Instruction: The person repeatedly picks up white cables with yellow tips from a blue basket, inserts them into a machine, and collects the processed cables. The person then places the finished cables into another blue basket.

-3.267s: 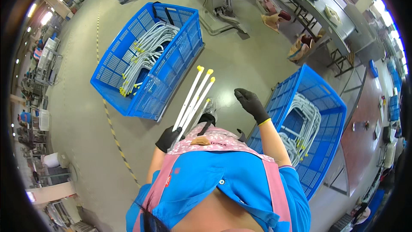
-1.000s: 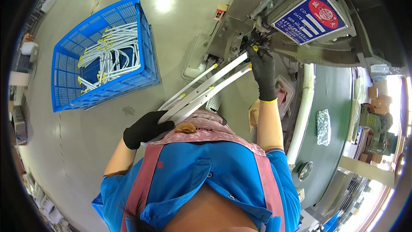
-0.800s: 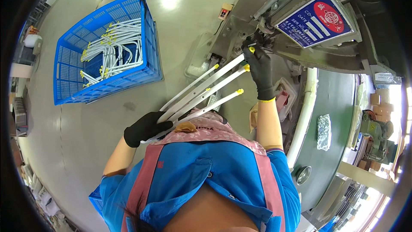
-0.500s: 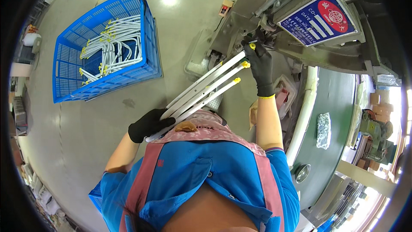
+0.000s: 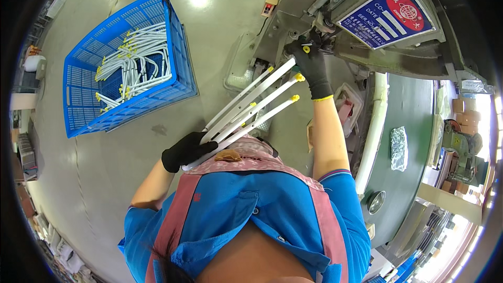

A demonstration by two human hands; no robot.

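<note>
In my left hand (image 5: 183, 152), gloved in black, the fingers are closed round the lower ends of several white tubes (image 5: 251, 104). The tubes fan out up and to the right across my front, and most end in yellow tips (image 5: 298, 77). My right hand (image 5: 313, 65), also in a black glove, is closed round the upper end of one tube. A yellow ring-like piece (image 5: 306, 49) shows past its fingers, in line with that tube. This hand is beside the grey metal machine (image 5: 361, 52), and its fingertips are partly lost against the dark parts there.
A blue plastic crate (image 5: 182, 57) with many similar white tubes stands on the floor at left. On the right is a green-topped bench (image 5: 387, 173) with a clear plastic bag (image 5: 398, 148) and a round metal dish (image 5: 375, 202). A small control box (image 5: 270, 6) is beyond the machine base.
My right hand has moved slightly up and toward the machine. The tubes have spread a little apart, and more yellow tips show. My left hand keeps its grip.
</note>
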